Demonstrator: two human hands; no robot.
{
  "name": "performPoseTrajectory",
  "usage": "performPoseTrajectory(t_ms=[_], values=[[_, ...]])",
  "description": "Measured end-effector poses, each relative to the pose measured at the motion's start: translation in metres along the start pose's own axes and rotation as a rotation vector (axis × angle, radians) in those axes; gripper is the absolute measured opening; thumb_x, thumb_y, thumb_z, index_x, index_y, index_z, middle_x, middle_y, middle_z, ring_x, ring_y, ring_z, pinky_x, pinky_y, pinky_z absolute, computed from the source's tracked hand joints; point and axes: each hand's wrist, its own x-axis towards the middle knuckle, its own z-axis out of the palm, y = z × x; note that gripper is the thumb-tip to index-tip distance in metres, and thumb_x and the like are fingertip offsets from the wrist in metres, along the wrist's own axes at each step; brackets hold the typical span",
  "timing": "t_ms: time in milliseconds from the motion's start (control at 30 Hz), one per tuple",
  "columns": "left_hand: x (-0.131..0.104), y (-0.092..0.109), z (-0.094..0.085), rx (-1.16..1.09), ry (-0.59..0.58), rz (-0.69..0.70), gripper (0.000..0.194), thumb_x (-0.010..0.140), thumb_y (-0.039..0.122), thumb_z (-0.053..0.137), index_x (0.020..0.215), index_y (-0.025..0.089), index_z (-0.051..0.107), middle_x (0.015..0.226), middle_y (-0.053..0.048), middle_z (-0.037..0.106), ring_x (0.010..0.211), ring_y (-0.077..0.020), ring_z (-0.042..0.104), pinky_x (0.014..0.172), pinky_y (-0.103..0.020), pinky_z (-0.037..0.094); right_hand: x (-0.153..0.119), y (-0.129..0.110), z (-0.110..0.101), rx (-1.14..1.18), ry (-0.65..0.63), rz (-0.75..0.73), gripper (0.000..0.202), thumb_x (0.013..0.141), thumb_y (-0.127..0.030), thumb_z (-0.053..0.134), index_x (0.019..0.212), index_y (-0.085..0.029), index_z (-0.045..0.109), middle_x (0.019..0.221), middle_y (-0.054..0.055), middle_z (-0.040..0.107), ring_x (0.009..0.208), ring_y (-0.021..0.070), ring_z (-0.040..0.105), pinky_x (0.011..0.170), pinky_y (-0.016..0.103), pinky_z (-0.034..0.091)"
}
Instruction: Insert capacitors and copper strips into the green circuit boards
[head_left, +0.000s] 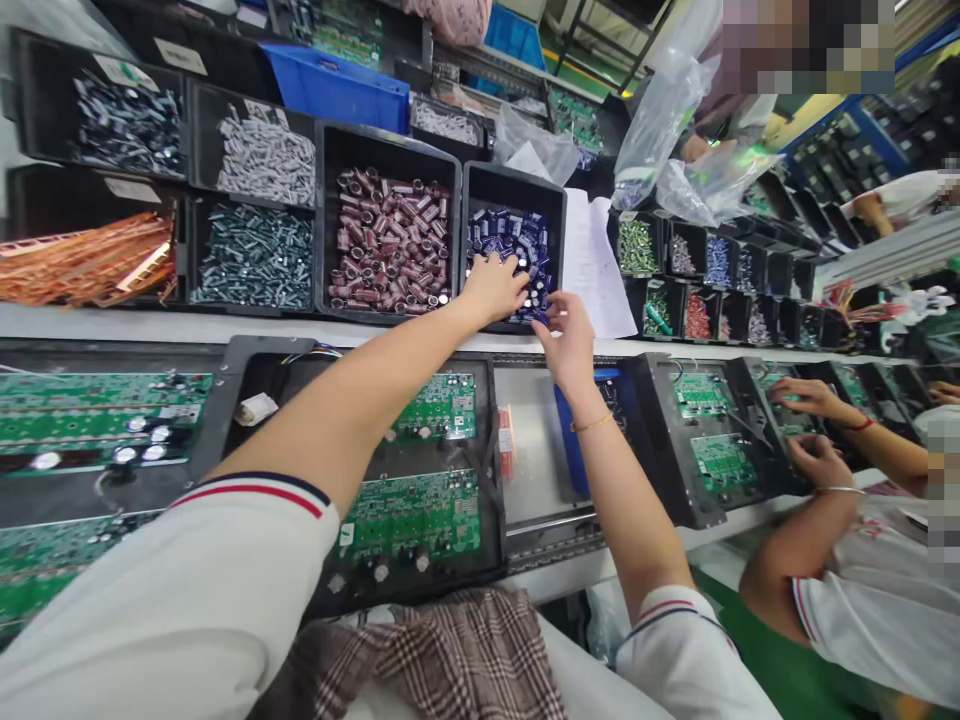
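My left hand [495, 287] reaches into a black bin [555, 215] of dark blue cylindrical capacitors [517, 232]. Its fingers are bent and somewhat apart over the pile, touching the parts; the fingertips are partly hidden. At the bin's front right corner, my right hand [568, 335] has thumb and fingers closed around a dark blue capacitor [541, 318]. Left of this bin stands a larger bin of brown capacitors [394, 240]. Below my forearms, green circuit boards [412, 510] lie in a black tray [491, 540], with several capacitors mounted along one edge.
Bins of grey parts [266, 155], dark green parts [251, 255] and copper strips [90, 260] stand left. A paper sheet [596, 260] lies right of the capacitor bin. A blue box [574, 440] sits under my right forearm. A co-worker's hands [814, 400] are over trays at right.
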Motion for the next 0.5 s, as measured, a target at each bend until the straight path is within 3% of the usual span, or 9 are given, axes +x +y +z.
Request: performPoseTrajectory(t_ms=[100, 167, 300, 400, 500], values=[[-0.002, -0.008, -0.003, 0.034, -0.022, 0.159, 0.048, 0.096, 0.04, 0.029, 0.119, 0.015, 0.063, 0.126, -0.021, 0.052, 0.113, -0.0379, 0.047, 0.087, -0.048, 0.035, -0.028, -0.025, -0.018, 0.075, -0.083, -0.048, 0.014, 0.087, -0.02, 0.058, 0.1, -0.021, 0.062, 0.1, 0.004, 0.057, 0.08, 0.0134, 0.058, 0.078, 0.031, 0.052], [0.0, -0.016, -0.004, 0.041, -0.056, 0.268, 0.047, 0.096, 0.041, 0.03, 0.117, 0.016, 0.064, 0.125, -0.021, 0.053, 0.11, -0.0368, 0.05, 0.086, -0.046, 0.036, -0.049, -0.045, -0.024, 0.11, -0.192, -0.088, 0.013, 0.089, -0.021, 0.057, 0.098, -0.024, 0.066, 0.103, 0.003, 0.059, 0.089, 0.0154, 0.06, 0.084, 0.034, 0.052], [0.011, -0.023, -0.007, -0.02, -0.116, 0.324, 0.039, 0.095, 0.031, 0.036, 0.123, 0.02, 0.06, 0.126, -0.019, 0.054, 0.11, -0.0348, 0.053, 0.089, -0.046, 0.034, -0.084, -0.074, -0.017, 0.168, -0.44, -0.15, 0.02, 0.093, -0.018, 0.051, 0.105, -0.025, 0.066, 0.107, 0.003, 0.063, 0.101, 0.0158, 0.061, 0.09, 0.033, 0.049], [0.022, -0.015, -0.015, -0.236, 0.006, 0.126, 0.037, 0.093, 0.023, 0.042, 0.127, 0.018, 0.055, 0.128, -0.018, 0.053, 0.114, -0.0347, 0.051, 0.094, -0.046, 0.031, -0.096, -0.08, -0.002, 0.037, -0.494, -0.198, 0.02, 0.094, -0.018, 0.051, 0.109, -0.023, 0.062, 0.105, 0.004, 0.067, 0.101, 0.0167, 0.061, 0.093, 0.035, 0.045], [0.029, 0.0, -0.034, -0.796, 0.191, -0.268, 0.032, 0.094, 0.021, 0.046, 0.124, 0.015, 0.053, 0.121, -0.014, 0.057, 0.117, -0.0286, 0.05, 0.094, -0.04, 0.032, -0.098, -0.08, 0.011, -0.14, -0.502, -0.238, 0.018, 0.094, -0.018, 0.05, 0.106, -0.022, 0.063, 0.104, 0.005, 0.068, 0.099, 0.0184, 0.061, 0.097, 0.038, 0.04]])
